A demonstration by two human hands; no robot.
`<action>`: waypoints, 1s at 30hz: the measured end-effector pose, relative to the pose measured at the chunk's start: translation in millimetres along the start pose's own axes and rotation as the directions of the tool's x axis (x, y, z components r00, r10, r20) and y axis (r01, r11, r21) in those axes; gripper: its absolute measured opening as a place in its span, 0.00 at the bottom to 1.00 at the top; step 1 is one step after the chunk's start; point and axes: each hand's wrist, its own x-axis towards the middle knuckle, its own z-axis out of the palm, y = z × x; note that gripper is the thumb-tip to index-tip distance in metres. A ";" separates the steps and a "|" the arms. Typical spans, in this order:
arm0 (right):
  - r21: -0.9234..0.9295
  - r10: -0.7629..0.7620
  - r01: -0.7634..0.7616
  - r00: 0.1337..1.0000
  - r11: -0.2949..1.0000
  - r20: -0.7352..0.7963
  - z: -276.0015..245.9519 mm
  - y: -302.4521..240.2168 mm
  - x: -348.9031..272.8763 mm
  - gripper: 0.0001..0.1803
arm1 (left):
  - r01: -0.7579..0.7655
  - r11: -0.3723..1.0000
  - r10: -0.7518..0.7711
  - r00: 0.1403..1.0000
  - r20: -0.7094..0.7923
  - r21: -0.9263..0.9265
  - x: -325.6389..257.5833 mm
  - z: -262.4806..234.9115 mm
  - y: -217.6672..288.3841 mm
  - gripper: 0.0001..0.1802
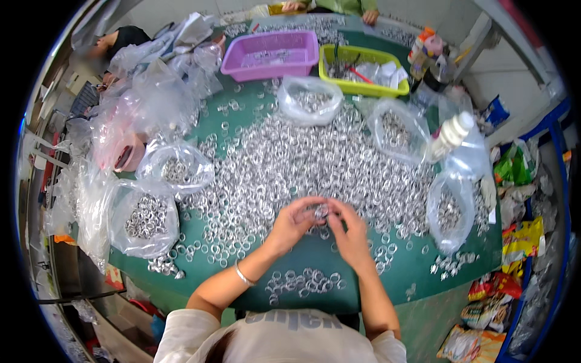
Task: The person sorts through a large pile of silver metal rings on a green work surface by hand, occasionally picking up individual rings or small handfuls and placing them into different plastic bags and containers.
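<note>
Over the near edge of a wide heap of silvery metal rings (pixel 327 160), my two hands come together at the middle of the table. My left hand (pixel 295 221) is closed, its fingertips pinching a small metal ring (pixel 321 212). From the other side my right hand (pixel 347 225) grips the same ring with thumb and fingers. Whether more than one ring is between the fingers cannot be made out. A smaller cluster of loose rings (pixel 305 283) lies near the table edge, between my forearms.
Clear plastic bags of rings stand around the heap, such as one at left (pixel 145 218) and one at right (pixel 449 212). Behind are a purple basket (pixel 270 72), a yellow-green basket (pixel 363 89) and a white bottle (pixel 452 136). Other people sit at the far edge and far left.
</note>
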 end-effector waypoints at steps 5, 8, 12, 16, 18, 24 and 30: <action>0.009 0.043 -0.044 0.993 0.999 0.109 5.4 0.9 7.9 0.18 | -0.075 0.997 0.075 0.997 0.007 0.024 -4.6 -0.1 4.1 0.25; 0.100 0.007 -0.013 0.998 0.995 0.055 11.2 19.5 2.3 0.17 | -0.008 1.000 0.007 0.999 0.052 0.006 -5.3 1.0 12.3 0.24; 0.123 0.014 -0.016 1.000 0.992 0.016 9.8 26.1 -6.5 0.15 | 0.075 0.997 -0.077 0.995 0.069 0.026 -6.9 -2.3 12.7 0.22; 0.031 -0.055 0.054 0.998 0.998 0.012 6.7 20.8 -6.9 0.17 | 0.126 0.991 -0.128 0.991 0.048 0.048 -11.7 3.1 18.9 0.18; -0.037 -0.129 0.129 0.992 0.991 0.010 9.7 22.9 -8.1 0.17 | 0.065 0.993 -0.068 0.997 0.030 0.102 -14.6 -0.8 7.6 0.17; -0.119 -0.235 0.237 0.972 0.964 0.032 6.8 10.9 -3.5 0.13 | 0.124 0.975 -0.119 0.992 -0.040 0.186 -17.2 -0.2 13.6 0.16; 0.107 -0.166 0.166 0.986 0.980 -0.012 8.7 11.5 -8.5 0.12 | 0.166 0.984 -0.164 0.986 -0.033 0.066 -19.3 -4.7 6.4 0.15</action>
